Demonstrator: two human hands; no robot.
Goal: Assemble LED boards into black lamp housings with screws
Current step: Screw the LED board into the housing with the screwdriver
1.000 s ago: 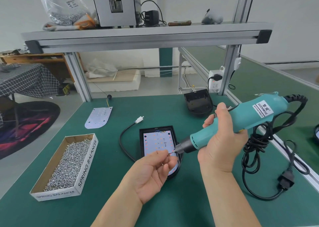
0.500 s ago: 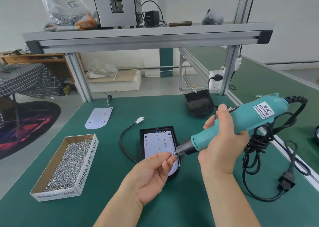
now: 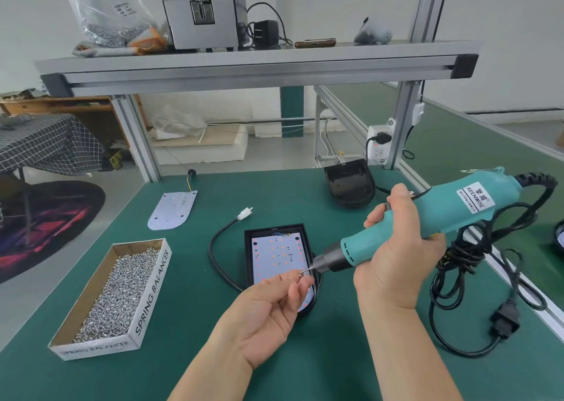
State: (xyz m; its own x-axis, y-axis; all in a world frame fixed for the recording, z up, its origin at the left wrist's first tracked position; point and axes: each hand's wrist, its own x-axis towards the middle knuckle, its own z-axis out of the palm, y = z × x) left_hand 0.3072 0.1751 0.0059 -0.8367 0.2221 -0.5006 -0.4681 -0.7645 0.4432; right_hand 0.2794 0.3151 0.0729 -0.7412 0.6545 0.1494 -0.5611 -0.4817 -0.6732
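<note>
A black lamp housing point(image 3: 247, 249) lies on the green bench with an LED board point(image 3: 276, 255) seated inside it. My right hand point(image 3: 396, 257) grips a teal electric screwdriver point(image 3: 436, 217), its bit pointing left and down over the housing's near right part. My left hand point(image 3: 268, 312) is palm up just below the bit, fingers pinching a small screw point(image 3: 301, 274) at the bit's tip. My left fingers hide the housing's near end.
A cardboard box of screws point(image 3: 117, 293) stands at the left. A loose LED board point(image 3: 172, 210) lies at the back left, a second empty black housing point(image 3: 349, 184) at the back right. The screwdriver's coiled cord and plug point(image 3: 503, 321) lie at the right.
The screwdriver's bit and my left fingers have stayed together over the housing, with only slight shifts. The screw now shows at the bit's tip.
</note>
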